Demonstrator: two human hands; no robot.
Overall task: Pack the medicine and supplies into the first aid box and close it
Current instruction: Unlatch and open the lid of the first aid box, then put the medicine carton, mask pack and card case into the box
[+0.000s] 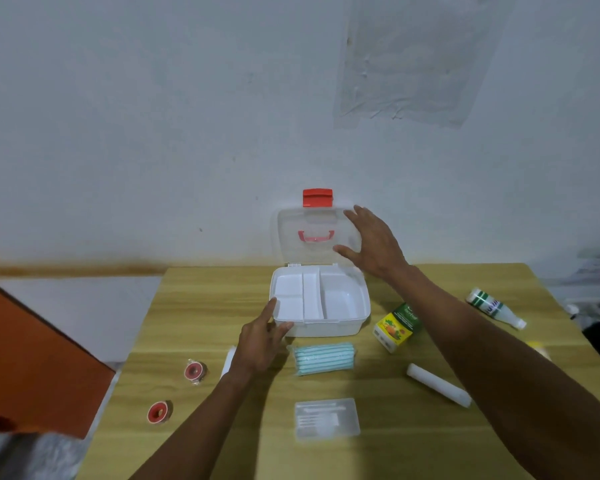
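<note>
I am steadying the first aid box, lid upright, at the counter's far middle. My left hand, grip spread and empty, is touching its near-left corner. The mask pack is lying crosswise just beside it, nearer than my right hand, open-fingered against the lid.

A plain room: bare patched wall, wooden table

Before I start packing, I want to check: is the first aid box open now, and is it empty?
Open and empty. The clear lid stands upright behind the first aid box, and its white compartments hold nothing.
</note>
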